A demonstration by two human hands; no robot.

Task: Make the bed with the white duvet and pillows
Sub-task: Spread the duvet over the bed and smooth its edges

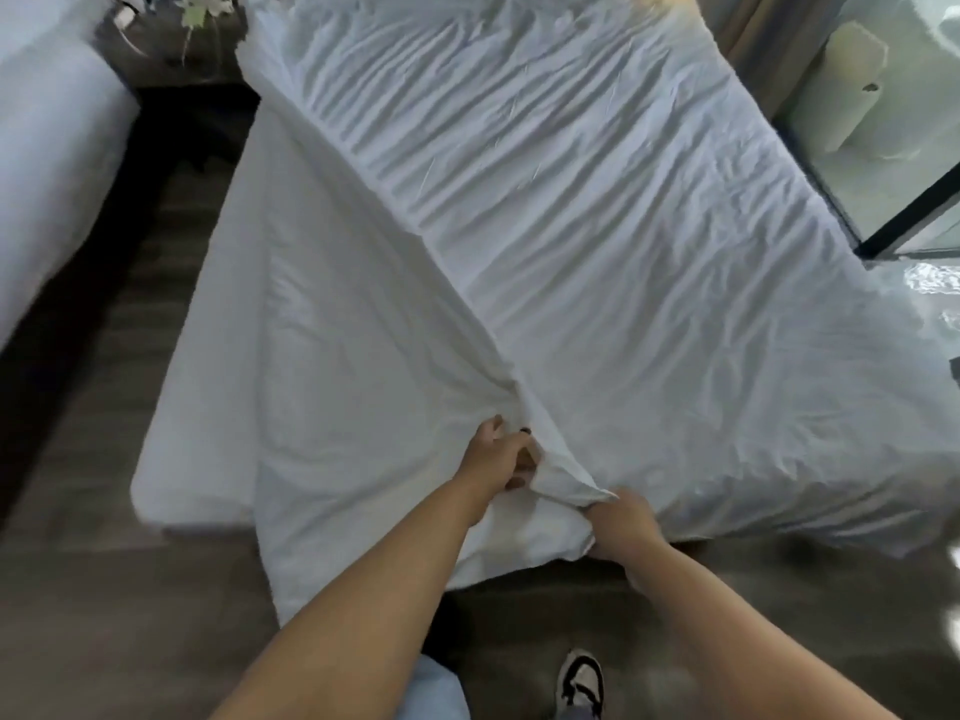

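A wrinkled white duvet (pixel 597 210) lies spread over the bed (pixel 197 387), its left edge running diagonally from the far left down to my hands. At the foot of the bed my left hand (pixel 501 452) grips a bunched fold of the duvet near its corner. My right hand (pixel 621 522) grips the duvet's near corner, just right of the left hand. A smoother white layer (pixel 322 356) shows beside the duvet on the left and hangs over the foot. No pillows can be seen.
A second white bed (pixel 47 163) stands at the far left across a strip of dark wood floor (pixel 78 511). A glass partition with a black frame (pixel 904 210) stands at the right. My shoe (pixel 581 678) is on the floor below.
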